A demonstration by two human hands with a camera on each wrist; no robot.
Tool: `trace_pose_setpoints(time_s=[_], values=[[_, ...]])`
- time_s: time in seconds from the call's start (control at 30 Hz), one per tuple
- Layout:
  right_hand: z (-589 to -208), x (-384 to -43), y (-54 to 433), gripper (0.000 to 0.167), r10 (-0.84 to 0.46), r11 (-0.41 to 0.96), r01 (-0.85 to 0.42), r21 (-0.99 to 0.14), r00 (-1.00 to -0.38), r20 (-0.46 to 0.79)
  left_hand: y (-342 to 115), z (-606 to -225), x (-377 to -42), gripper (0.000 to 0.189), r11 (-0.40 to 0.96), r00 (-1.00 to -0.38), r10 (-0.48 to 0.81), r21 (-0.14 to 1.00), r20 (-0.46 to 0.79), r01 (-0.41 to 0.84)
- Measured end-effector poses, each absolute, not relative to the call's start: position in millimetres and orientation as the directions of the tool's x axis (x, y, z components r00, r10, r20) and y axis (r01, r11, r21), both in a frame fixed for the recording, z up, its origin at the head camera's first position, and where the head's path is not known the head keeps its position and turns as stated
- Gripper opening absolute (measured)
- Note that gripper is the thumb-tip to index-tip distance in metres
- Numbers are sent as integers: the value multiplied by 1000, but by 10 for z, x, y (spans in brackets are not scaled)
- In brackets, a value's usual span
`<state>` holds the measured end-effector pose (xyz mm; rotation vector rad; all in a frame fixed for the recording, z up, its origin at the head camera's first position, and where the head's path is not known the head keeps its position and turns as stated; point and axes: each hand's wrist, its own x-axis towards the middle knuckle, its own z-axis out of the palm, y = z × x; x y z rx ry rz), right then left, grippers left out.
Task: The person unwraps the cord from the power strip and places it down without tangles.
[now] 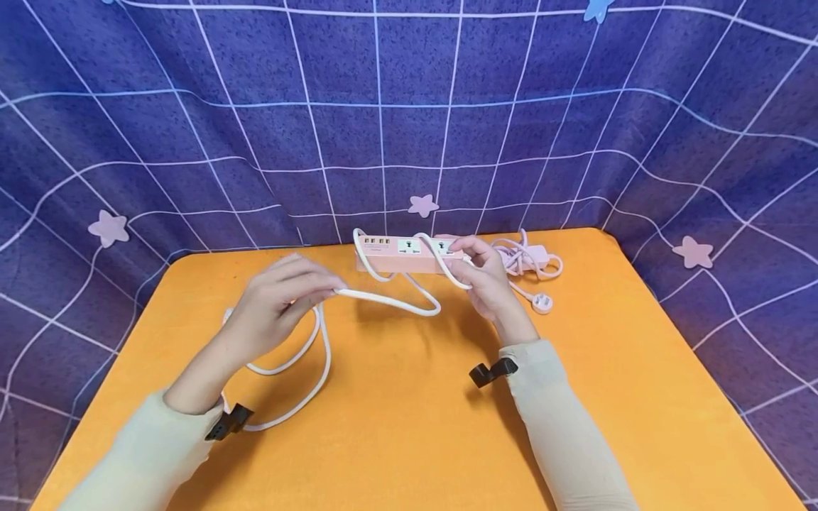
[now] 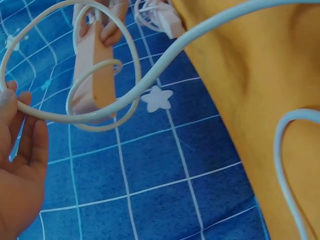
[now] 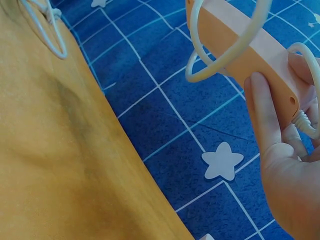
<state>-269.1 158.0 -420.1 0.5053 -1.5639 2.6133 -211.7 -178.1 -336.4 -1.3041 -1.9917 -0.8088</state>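
Observation:
A pink power strip (image 1: 415, 263) with sockets and several USB ports is held up near the back of the table. My right hand (image 1: 488, 284) grips its right end, thumb and fingers on opposite sides, beside the ribbed cord exit (image 3: 302, 119). The strip's white cord (image 1: 390, 301) loops loosely around the body in two places. To the left, my left hand (image 1: 275, 301) pinches this cord between thumb and fingertips; in the left wrist view a wide bend of cord (image 2: 135, 95) leads away from those fingers. More cord lies in loose curves under the left forearm.
Behind the right hand lies a pink block (image 1: 535, 257) with a bundled pale cord and a round three-pin plug (image 1: 542, 304). An orange cloth covers the table (image 1: 409, 411). A blue gridded curtain (image 1: 409, 128) with star shapes hangs behind it and at both sides.

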Motion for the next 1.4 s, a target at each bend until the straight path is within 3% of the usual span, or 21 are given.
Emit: trace_pose_setpoints(time_s=[0.17,0.33,0.5,0.73,0.93,1.17,1.4], values=[[-4203,-2690,1578,28,-126,-482,-215,-849,-942,310,-1809,-3449,-2076,28,249,-241,634,101,734,963],[-4206,-2687,1579,27,-125,-475,-213,-854,-944,305,-1812,-3513,-2044,25,215,-197,663,69,722,974],[-4202,-2686,1582,28,-124,-471,-209,-857,-946,299,-1756,-3624,-2000,24,196,-214,692,106,689,975],[-4204,-2685,1588,30,-116,-484,-210,-850,-947,300,-1675,-3828,-1919,28,160,-192,758,108,624,981],[-4194,-2682,1576,34,-108,-487,-203,-850,-951,289,-1611,-4010,-1801,18,153,-218,799,161,560,975],[-4182,-2673,1573,35,-106,-487,-202,-850,-952,287,-1556,-4203,-1681,20,115,-177,829,148,530,982],[-4183,-2679,1570,33,-108,-483,-207,-851,-950,292,-1541,-4356,-1539,17,119,-197,884,203,423,972]])
